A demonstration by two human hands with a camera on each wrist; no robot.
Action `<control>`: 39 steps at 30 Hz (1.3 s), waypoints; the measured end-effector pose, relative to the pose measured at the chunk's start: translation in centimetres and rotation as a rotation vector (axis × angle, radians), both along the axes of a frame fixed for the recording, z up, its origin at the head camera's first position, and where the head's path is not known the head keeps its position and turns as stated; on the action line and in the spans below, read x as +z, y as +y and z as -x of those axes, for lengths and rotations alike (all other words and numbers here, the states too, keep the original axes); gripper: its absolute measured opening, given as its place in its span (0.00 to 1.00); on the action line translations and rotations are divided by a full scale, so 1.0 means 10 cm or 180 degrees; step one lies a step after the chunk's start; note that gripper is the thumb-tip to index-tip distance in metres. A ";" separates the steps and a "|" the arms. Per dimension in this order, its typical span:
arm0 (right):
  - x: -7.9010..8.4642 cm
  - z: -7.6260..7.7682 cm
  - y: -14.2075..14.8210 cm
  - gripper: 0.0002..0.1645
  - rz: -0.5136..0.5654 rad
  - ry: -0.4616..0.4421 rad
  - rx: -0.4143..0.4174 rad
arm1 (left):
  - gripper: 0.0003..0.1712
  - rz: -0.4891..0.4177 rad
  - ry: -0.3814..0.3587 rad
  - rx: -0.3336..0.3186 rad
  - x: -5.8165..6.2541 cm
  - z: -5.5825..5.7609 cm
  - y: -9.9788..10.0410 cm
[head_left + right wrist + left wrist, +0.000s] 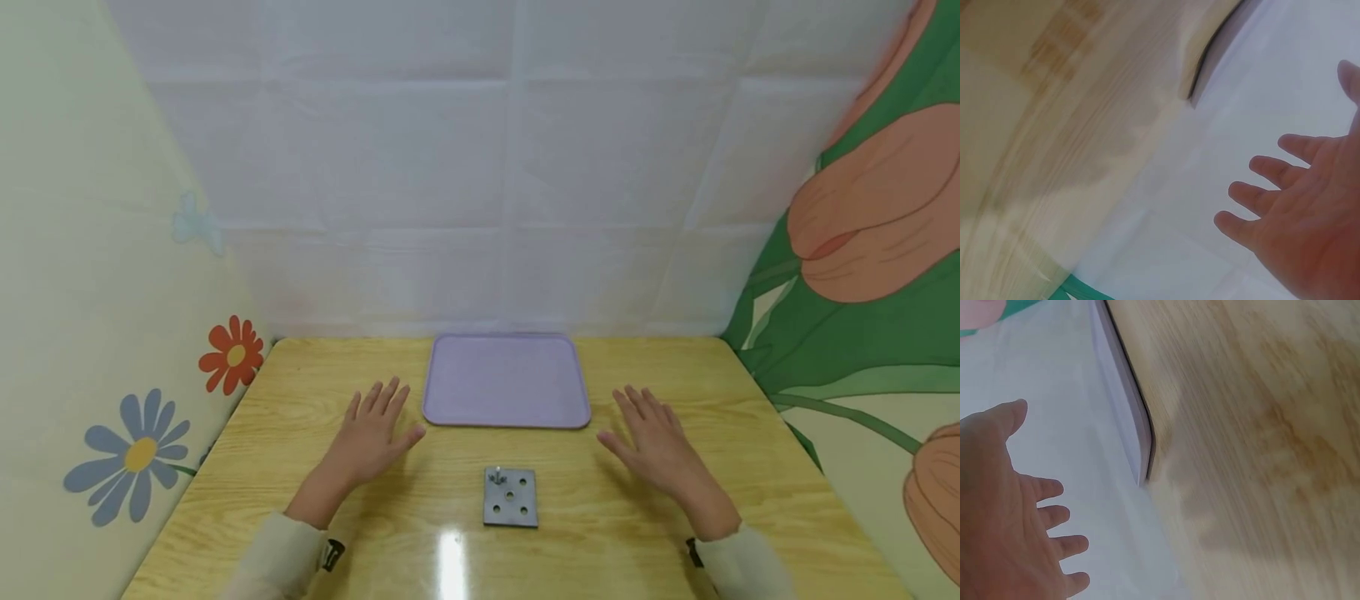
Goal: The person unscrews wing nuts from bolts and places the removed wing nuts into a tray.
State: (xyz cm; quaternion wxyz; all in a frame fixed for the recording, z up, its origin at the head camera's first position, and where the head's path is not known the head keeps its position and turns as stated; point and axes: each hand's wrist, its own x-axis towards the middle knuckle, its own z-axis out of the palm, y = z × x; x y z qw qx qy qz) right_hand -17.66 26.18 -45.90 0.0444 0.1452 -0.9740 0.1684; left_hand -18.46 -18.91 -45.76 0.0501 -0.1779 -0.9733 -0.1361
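A square grey metal plate with several round holes lies on the wooden table between the two hands. At its far left corner stands a small wing-shaped metal fastener, too small to make out fully. My left hand hovers over the table to the left of the plate, fingers spread and holding nothing. On the other side, my right hand is likewise raised with its fingers extended and nothing in it. Both palms show in the wrist views, the left hand and the right hand.
Behind the plate, a shallow lavender tray rests near the table's back edge. The glossy wood-grain table meets a white sheet at the back. Flower-patterned panels flank both sides.
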 end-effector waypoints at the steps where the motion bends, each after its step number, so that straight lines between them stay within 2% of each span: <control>1: 0.00 0.00 -0.01 0.49 -0.0002 0.0004 0.0007 | 0.46 0.0002 -0.0005 -0.0011 0.00 -0.01 0.01; 18: 0.00 -0.10 -0.17 0.48 -0.0028 -0.0021 0.0092 | 0.46 -0.0007 -0.0106 -0.0200 -0.03 -0.13 0.12; 26: -0.02 -0.15 -0.23 0.46 -0.0023 -0.0004 0.0168 | 0.47 0.0009 -0.0262 -0.0341 -0.02 -0.19 0.18; 39: -0.07 -0.19 -0.39 0.47 -0.0042 0.0047 0.0329 | 0.46 0.0036 -0.0218 -0.0387 -0.04 -0.23 0.27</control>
